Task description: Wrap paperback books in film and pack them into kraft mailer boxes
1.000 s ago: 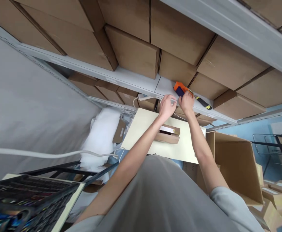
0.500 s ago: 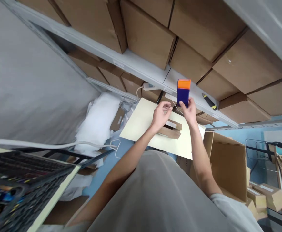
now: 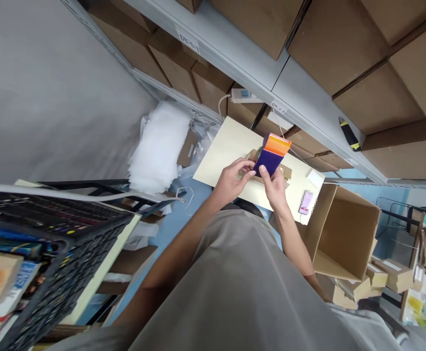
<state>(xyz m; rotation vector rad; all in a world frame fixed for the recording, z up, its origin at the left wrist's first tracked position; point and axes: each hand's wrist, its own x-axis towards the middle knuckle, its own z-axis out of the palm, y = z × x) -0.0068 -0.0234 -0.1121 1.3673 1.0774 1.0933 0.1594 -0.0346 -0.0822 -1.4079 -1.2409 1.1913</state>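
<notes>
- Box in dark purple and orange (image 3: 270, 156) is resting in the right hand (image 3: 274, 187), tilting, its orange end facing away from the person.
- The right hand is gripping the lower part, its thumb lying across the purple face.
- The left hand (image 3: 233, 180) is sitting half curled, fingertips hovering at or touching the lower left corner; I cannot tell whether they are pinching it.
- A cream tabletop (image 3: 215, 158) is spreading underneath, its left corner extending beyond the left hand.
- A smartphone (image 3: 305, 203) is lying near the right edge, an open carton (image 3: 348, 239) standing just beyond.
- A metal shelf (image 3: 308, 92) is running along the far side.
- The box is lying between both hands, closer to the right.
</notes>
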